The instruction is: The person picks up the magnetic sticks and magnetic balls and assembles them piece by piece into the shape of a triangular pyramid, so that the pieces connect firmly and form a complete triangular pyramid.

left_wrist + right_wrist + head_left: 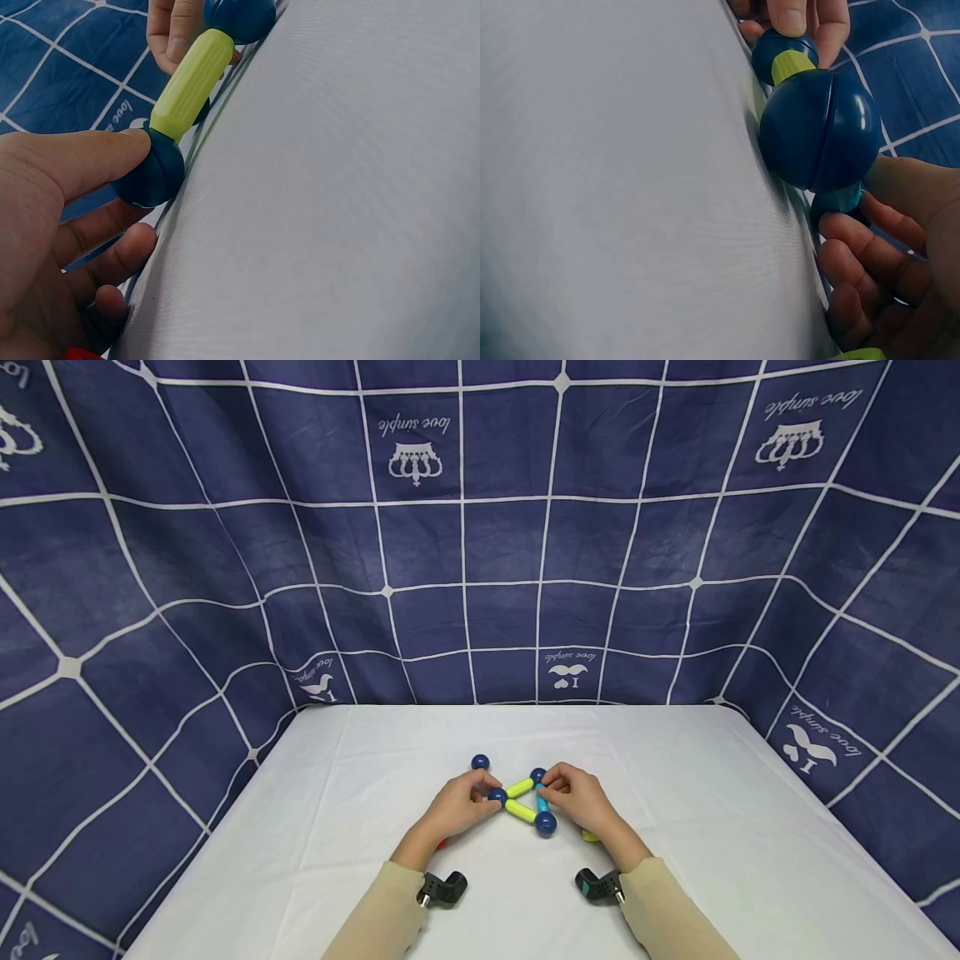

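Fingers clamp two corners of a toy triangle: the left hand (459,803) pinches the left-corner blue ball (498,797), while the right hand (581,797) grips the light-blue rod (542,803) beside the far blue ball (537,774) — whether its fingers also bear on that ball cannot be told. A farther lime rod (520,788), a nearer lime rod (521,811) and the near blue ball (545,824) complete the frame on the white-covered desk (675,760). An uneven tug or twist between the hands could part a rod from its ball, and the ungripped near corner could swing out of line. Beyond the left hand sits a loose blue ball (480,762) — a brush of the knuckles might roll it away. A red piece (441,843) shows by the left wrist, a yellow-green piece (590,836) by the right.
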`<state>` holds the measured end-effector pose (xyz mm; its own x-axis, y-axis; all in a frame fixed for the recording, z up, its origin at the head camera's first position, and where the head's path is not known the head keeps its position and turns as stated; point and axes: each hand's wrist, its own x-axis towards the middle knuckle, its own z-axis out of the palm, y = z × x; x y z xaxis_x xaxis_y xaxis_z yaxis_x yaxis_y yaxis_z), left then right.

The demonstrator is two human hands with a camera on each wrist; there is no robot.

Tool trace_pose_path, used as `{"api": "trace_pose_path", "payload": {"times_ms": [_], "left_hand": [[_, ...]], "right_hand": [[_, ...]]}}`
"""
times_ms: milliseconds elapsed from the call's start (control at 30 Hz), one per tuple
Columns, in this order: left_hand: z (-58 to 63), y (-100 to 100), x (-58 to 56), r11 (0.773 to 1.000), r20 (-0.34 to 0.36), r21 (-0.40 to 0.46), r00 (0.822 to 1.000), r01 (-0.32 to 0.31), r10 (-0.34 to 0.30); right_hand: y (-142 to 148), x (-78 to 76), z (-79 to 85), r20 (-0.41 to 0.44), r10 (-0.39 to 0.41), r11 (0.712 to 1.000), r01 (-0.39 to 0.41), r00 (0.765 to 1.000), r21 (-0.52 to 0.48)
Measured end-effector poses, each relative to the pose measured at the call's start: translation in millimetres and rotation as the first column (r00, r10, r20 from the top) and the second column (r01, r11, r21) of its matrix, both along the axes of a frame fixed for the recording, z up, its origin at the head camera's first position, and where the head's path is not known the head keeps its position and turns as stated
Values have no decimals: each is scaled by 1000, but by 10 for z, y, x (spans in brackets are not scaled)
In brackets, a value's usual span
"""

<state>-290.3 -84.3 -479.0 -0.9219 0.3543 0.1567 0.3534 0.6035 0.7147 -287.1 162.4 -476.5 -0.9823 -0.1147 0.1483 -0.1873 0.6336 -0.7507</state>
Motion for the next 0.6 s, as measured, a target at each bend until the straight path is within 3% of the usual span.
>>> {"api": "trace_pose_path", "payload": {"times_ms": [300,433,600], "left_hand": [[-1,-4,6,1000,2,20,1000,10,-10],[-10,-4,0,1000,-3,17,1000,13,-13],[-15,-10,1,1000,0,16,1000,14,-14]], "right_hand": [[123,-9,86,-9,42,998,-42,999,39],[259,-3,144,27,138,989,-139,990,49],[460,30,225,100,296,948,-305,950,87]]}}
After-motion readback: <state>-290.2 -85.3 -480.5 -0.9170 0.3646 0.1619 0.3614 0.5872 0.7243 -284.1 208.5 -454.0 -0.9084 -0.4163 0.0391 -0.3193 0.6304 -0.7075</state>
